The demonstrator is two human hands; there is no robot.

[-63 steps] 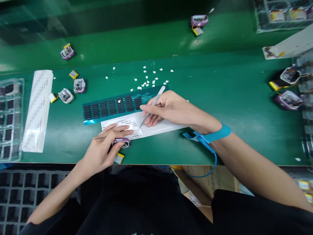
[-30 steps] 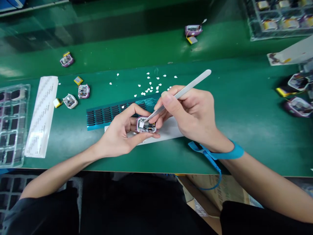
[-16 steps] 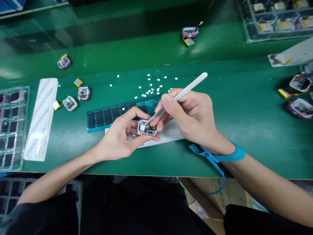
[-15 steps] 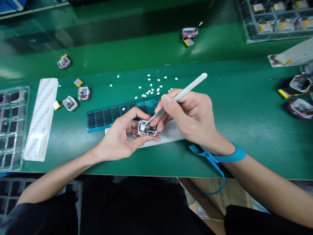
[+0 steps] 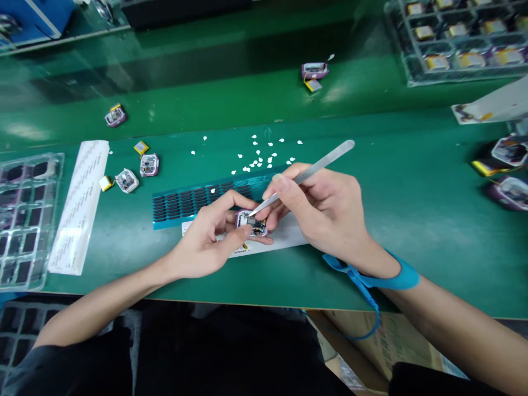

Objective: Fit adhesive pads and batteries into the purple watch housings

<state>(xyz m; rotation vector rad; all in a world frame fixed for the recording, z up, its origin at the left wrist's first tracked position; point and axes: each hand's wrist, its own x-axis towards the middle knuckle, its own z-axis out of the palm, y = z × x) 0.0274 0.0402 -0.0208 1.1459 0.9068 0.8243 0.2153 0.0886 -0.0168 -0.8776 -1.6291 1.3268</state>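
Note:
Between its thumb and fingers, my left hand (image 5: 212,236) grips a small purple-rimmed device housing (image 5: 256,226) whose circuit board faces up. The left thumb presses on the near left side of the board. My right hand (image 5: 319,206) is closed on metal tweezers (image 5: 325,158), held slanted like a pen. Their tip touches or hovers just over a whitish patch at the housing's upper left; which of the two I cannot tell. Right fingertips rest against the housing's right side. Beneath both hands lies a white sheet (image 5: 284,237), and behind them a teal strip of black pads (image 5: 177,206).
Small white stickers (image 5: 258,160) lie scattered beyond the hands. Open housings with batteries (image 5: 127,180) sit to the left, near a white label sheet (image 5: 78,209) and a clear tray (image 5: 31,220). Another tray (image 5: 437,77) stands back right. A blue wrist strap (image 5: 406,273) trails a cord.
The whole view has shifted slightly, with the bench lower in the picture. My left thumb has moved from the housing's near edge up onto the board. The tweezers stay at the same corner.

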